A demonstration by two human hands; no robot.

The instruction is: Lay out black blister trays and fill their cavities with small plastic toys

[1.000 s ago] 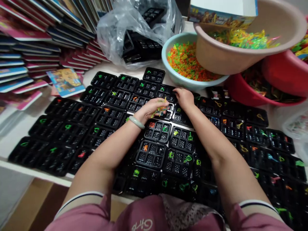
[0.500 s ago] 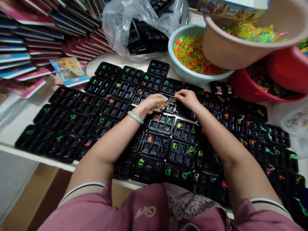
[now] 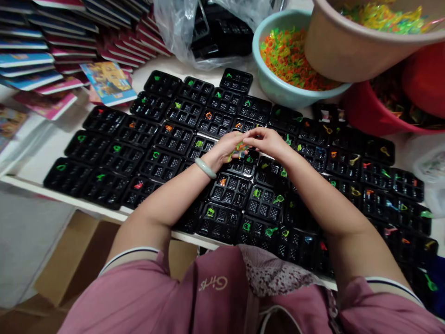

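Observation:
A cluster of small translucent plastic toys (image 3: 239, 151), yellow, green and orange, lies in my left hand (image 3: 225, 147), whose fingers curl around it. My right hand (image 3: 267, 142) meets the fingertips of my left hand, its thumb and fingers pinched together above the toys. Whatever sits in that pinch is hidden. Both hands are over black compartment trays (image 3: 230, 191) laid out in rows. Many trays hold a small coloured piece in one corner compartment, such as an orange one (image 3: 223, 180). Those towards the right also hold a spoon-shaped piece (image 3: 278, 199).
Behind the trays stand a light blue basin (image 3: 259, 58) of orange and green pieces, a beige tub (image 3: 327, 51) and a red basin (image 3: 368, 109). A clear plastic bag (image 3: 174, 35) holds more trays. Stacked booklets (image 3: 69, 51) fill the back left. The table's front edge (image 3: 86, 202) runs below.
My right hand has moved left from above a tray to touch my left hand's fingertips. The camera view has shifted, and the basins now sit higher and further right.

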